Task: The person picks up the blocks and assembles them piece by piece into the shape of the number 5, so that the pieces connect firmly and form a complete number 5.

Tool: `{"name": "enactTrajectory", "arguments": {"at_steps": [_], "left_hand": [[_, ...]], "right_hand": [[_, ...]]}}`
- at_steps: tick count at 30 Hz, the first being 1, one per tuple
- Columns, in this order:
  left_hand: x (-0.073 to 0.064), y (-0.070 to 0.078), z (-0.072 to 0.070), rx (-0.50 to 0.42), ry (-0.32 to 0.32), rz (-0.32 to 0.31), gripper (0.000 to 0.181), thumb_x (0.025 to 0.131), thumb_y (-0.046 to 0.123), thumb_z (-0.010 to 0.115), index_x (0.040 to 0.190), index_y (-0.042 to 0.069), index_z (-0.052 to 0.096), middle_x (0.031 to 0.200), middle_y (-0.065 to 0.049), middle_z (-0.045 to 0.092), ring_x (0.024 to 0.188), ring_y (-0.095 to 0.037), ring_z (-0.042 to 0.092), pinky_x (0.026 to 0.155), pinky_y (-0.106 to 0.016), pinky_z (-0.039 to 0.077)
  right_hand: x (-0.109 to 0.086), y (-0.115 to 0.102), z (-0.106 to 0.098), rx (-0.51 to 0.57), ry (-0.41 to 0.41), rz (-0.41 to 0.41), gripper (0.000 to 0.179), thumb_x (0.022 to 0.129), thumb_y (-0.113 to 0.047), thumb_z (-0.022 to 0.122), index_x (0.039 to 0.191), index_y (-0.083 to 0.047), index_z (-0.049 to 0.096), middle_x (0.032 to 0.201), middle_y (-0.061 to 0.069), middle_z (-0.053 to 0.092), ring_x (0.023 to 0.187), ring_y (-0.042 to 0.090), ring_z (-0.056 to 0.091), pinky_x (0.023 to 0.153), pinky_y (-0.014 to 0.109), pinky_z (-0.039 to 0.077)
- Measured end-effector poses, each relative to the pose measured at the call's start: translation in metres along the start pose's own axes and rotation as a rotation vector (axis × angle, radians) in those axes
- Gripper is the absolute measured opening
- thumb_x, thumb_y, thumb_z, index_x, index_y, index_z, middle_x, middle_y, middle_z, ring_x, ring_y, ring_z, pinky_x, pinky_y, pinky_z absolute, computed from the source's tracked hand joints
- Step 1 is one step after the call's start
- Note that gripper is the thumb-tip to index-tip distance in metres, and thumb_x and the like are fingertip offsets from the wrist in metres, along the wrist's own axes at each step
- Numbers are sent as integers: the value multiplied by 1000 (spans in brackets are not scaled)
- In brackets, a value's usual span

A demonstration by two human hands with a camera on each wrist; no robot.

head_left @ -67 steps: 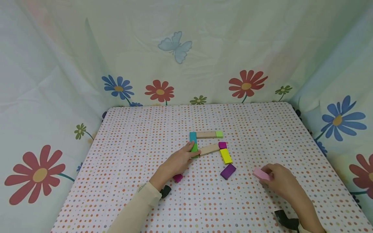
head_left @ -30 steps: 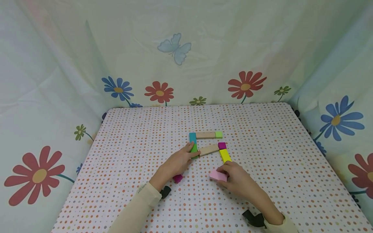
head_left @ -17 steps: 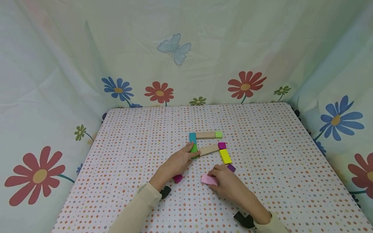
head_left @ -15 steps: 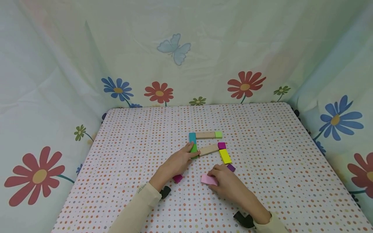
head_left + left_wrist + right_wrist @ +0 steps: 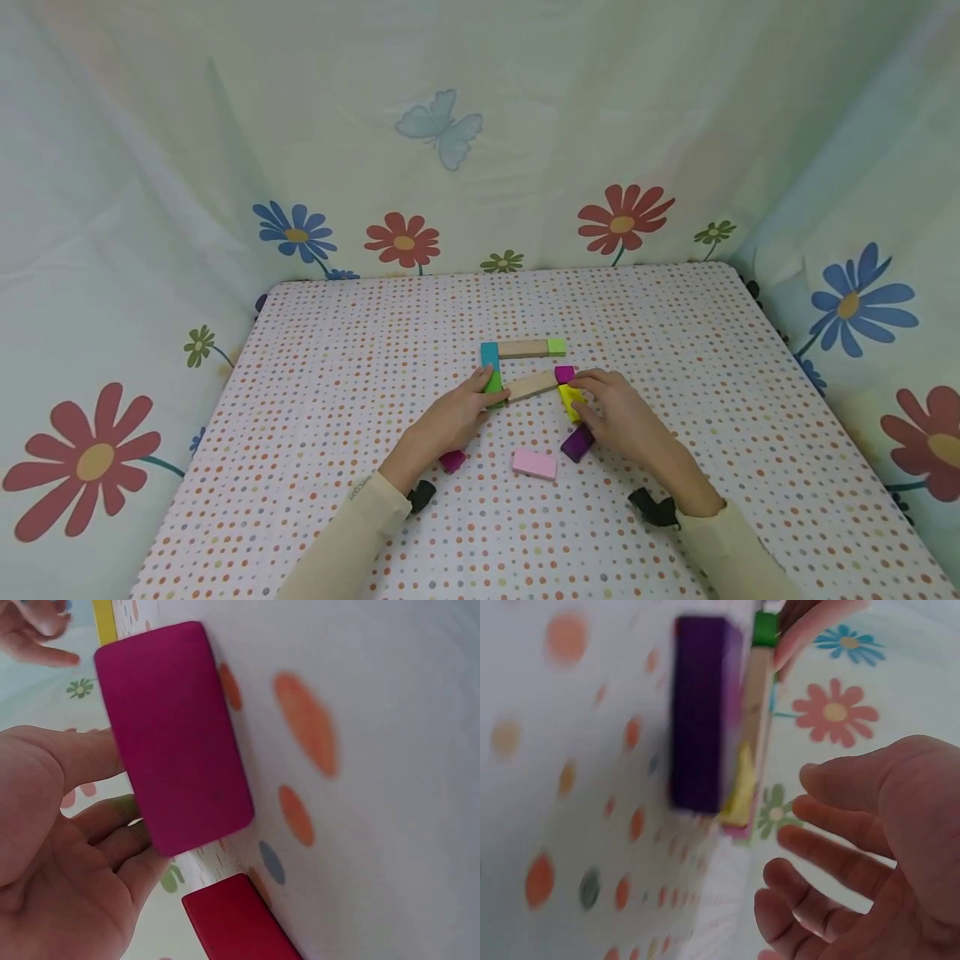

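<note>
In the head view, my left hand (image 5: pixel 446 419) rests with fairly straight fingers on the green block (image 5: pixel 492 384), its thumb reaching the end of a plain wooden block (image 5: pixel 531 386). My right hand (image 5: pixel 626 417) is at the yellow block (image 5: pixel 571 403), fingertips over its right side. The right wrist view shows those fingers loosely bent and apart, with nothing between them. A magenta block (image 5: pixel 565 374) touches the yellow one's far end, and a purple block (image 5: pixel 577 443) lies at its near end. Nearer me, a pink block (image 5: pixel 534 464) lies flat on its own.
A blue block (image 5: pixel 490 354), a second plain block (image 5: pixel 523 349) and a light green block (image 5: pixel 556 347) continue the row behind. Under my left wrist lies another magenta block (image 5: pixel 176 739), with a red block (image 5: pixel 241 922) beside it. Dotted cloth covers the table (image 5: pixel 360 333).
My right hand carried the pink block leftward, let it go on the table, and has moved away and to the right, up to the yellow block. The left hand has stayed put.
</note>
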State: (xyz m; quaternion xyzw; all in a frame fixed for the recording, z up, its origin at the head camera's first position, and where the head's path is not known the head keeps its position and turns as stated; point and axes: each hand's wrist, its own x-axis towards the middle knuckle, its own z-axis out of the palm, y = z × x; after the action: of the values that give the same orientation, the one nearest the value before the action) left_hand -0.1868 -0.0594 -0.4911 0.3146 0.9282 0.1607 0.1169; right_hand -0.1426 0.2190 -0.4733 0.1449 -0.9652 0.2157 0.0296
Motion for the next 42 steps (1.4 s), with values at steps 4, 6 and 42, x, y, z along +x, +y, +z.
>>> {"name": "enactTrajectory", "arguments": {"at_steps": [4, 6, 42], "left_hand": [[0, 1, 0, 13, -1, -2, 53, 107, 10, 62, 157, 22, 53, 177, -16, 23, 164, -34, 26, 119, -45, 48], [1, 1, 0, 10, -3, -4, 53, 107, 10, 62, 157, 23, 53, 177, -16, 22, 165, -33, 25, 120, -45, 48], [-25, 43, -1, -20, 77, 119, 41, 103, 20, 70, 143, 10, 67, 145, -8, 66, 134, -24, 60, 113, -36, 53]], "right_hand": [[9, 16, 3, -36, -36, -43, 41, 103, -12, 68, 141, 5, 64, 153, 24, 58, 131, 44, 60, 107, 59, 53], [12, 20, 5, -40, -53, -58, 43, 103, -13, 68, 143, 5, 63, 156, 24, 56, 129, 44, 60, 104, 58, 53], [16, 27, 10, -63, -106, -42, 46, 103, -18, 69, 146, -2, 62, 158, 18, 55, 140, 46, 58, 122, 71, 34]]}}
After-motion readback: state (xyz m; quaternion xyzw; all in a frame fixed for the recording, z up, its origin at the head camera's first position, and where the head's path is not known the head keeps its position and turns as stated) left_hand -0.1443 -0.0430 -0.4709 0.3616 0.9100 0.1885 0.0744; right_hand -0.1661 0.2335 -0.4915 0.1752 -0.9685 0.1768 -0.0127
